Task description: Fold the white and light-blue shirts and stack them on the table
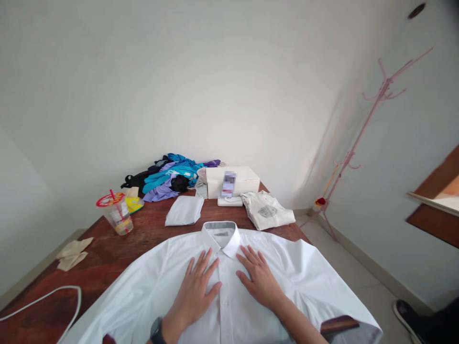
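Note:
A white button-up shirt (143,291) lies spread front-up on the dark wooden table (103,258), its collar (221,235) pointing away from me. My left hand (196,291) rests flat on the shirt's chest, fingers apart, just left of the button line. My right hand (258,278) lies flat on the other side of the button line, fingers spread toward the collar. Neither hand holds anything. A dark watch (157,330) sits on my left wrist.
Behind the shirt lie a folded white garment (184,210), a folded printed tee (267,210), a white box (233,180) and a heap of blue, purple and black clothes (168,177). A plastic cup with straw (116,211), cloths (72,253) and a white cable (53,294) are left. A pink coat stand (362,129) is right.

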The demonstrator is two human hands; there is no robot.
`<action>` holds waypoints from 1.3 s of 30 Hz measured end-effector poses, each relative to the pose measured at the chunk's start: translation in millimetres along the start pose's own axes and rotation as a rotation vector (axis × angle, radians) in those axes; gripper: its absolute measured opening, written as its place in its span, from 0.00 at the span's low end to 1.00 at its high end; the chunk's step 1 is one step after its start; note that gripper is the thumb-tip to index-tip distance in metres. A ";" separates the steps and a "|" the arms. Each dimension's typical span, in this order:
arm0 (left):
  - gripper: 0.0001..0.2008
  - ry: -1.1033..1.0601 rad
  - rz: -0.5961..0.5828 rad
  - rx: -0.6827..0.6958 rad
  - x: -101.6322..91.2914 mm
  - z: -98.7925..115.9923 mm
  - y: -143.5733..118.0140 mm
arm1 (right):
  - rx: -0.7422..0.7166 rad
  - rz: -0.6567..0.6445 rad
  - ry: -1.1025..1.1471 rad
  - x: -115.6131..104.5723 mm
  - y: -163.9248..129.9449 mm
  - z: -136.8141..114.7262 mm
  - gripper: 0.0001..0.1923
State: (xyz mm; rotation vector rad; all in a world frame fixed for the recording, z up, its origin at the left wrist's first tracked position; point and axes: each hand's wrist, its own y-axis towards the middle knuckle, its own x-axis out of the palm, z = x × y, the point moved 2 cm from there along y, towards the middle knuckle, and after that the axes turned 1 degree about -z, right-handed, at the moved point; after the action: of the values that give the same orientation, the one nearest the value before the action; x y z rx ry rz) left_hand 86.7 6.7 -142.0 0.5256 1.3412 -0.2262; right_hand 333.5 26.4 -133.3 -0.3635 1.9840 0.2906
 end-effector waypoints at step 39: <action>0.31 0.122 0.158 0.094 17.4 -12.8 -2.4 | -0.003 -0.048 0.026 -3.2 2.2 -1.5 0.27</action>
State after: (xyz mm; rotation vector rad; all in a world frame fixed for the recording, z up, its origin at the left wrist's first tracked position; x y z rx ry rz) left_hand 78.6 13.3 -161.1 0.7317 1.4047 -0.1291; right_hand 332.8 28.3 -129.7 -0.4177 1.9977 0.2597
